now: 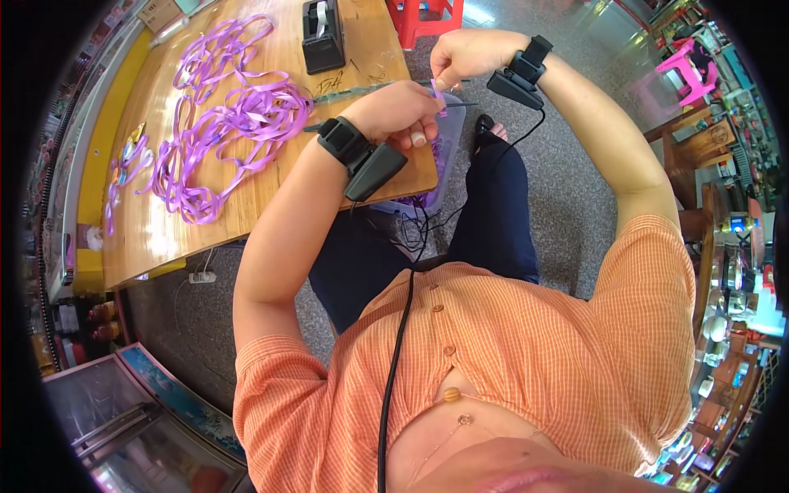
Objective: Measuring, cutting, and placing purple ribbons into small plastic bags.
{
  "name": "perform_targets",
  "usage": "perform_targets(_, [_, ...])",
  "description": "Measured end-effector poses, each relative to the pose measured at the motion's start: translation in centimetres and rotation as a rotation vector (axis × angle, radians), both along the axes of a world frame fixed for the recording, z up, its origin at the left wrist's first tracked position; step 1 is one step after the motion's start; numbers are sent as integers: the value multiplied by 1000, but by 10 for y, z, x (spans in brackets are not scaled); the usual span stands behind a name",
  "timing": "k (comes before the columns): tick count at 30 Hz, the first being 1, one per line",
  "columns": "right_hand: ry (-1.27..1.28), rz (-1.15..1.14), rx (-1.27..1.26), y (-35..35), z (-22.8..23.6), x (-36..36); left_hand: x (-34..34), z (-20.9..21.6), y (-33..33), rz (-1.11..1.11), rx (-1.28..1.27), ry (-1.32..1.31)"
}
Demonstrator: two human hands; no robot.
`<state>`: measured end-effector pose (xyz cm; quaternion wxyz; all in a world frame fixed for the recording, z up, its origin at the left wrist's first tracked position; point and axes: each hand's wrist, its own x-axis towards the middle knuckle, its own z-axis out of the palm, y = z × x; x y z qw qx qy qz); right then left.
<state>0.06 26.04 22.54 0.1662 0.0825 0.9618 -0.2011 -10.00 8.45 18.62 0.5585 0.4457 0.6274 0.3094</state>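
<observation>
My left hand (393, 113) is closed at the right edge of the wooden table, its thumb and fingers pinched on a short end of purple ribbon (440, 99). My right hand (475, 59) pinches the upper part of that same ribbon, just right of the table edge. A thin dark rod (462, 104) runs beneath my left hand and sticks out past the edge; whether I grip it is hidden. A big tangled heap of purple ribbon (255, 119) spreads over the table to the left. Below both hands stands a clear plastic bin (453, 135) with purple pieces inside.
A black tape dispenser (323, 37) stands on the wooden table (362, 41), near a dull green strip (355, 92). Beyond are a red stool (425, 20) and a pink stool (689, 67). A black cable (400, 337) hangs down my front. Stocked shelves line the right side.
</observation>
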Motion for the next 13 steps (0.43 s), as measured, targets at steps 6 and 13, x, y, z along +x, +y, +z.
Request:
perform_targets(6, [16, -128, 39, -4, -1, 4, 2, -2, 1, 24, 27, -6])
perform_targets(13, [58, -224, 280, -2, -1, 17, -5, -15, 10, -20, 15, 17])
